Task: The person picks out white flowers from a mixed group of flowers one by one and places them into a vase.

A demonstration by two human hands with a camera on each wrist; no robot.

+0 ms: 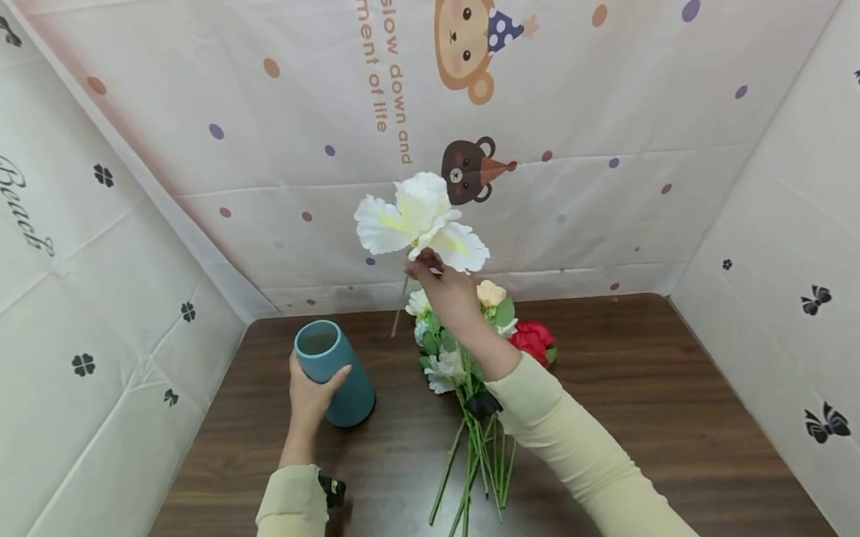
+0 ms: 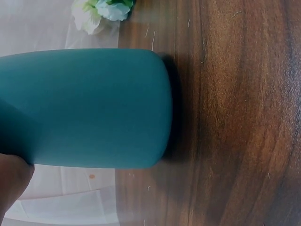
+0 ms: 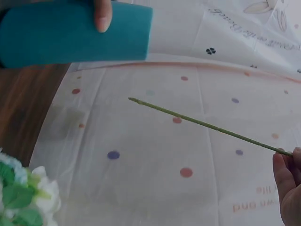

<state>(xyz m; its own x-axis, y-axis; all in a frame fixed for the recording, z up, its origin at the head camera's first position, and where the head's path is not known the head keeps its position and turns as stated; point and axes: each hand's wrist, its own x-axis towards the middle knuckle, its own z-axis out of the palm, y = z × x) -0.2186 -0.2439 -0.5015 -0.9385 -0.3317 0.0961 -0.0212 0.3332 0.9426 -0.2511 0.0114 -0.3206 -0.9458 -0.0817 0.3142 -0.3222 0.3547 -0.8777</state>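
My left hand (image 1: 312, 395) grips a teal vase (image 1: 349, 390) round its upper side, thumb across the front. The vase stands upright on the table, its mouth facing up; in the left wrist view its base (image 2: 155, 108) rests on the wood. High above the table, my right hand (image 1: 446, 288) pinches a white artificial flower (image 1: 423, 216) just under its bloom. The thin green stem (image 3: 202, 123) of that flower slants down toward the vase, its lower end apart from it. Under my right forearm lies a bunch of artificial flowers with green stems (image 1: 477, 469).
The bunch includes a red flower (image 1: 532, 342), a peach flower (image 1: 490, 294) and several pale blooms. A brown wooden table (image 1: 627, 404) lies beneath everything. Printed white sheets (image 1: 575, 115) hang behind it and at both sides.
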